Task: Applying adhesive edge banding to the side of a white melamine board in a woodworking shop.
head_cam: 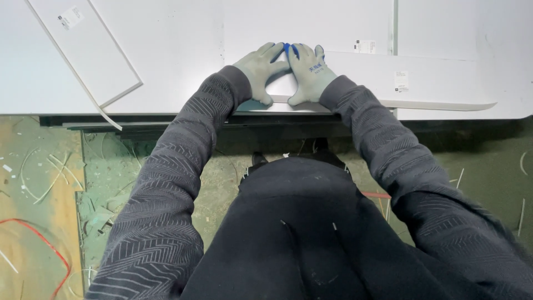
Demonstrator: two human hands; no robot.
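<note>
A dark apron and patterned grey sleeves fill the foreground. Beyond them, the left hand and right hand, both in grey gloves, press flat with fingers spread, grasping nothing, on a long white panel. The panel lies on a white worktable, its long axis running left to right. A small white rectangular label sits right of the hands; another lies just beyond.

even overhead light, bright on the flat white panel worktop, mild glare there. dim littered green floor below. soft shadows. wide-angle bending at edges.
</note>
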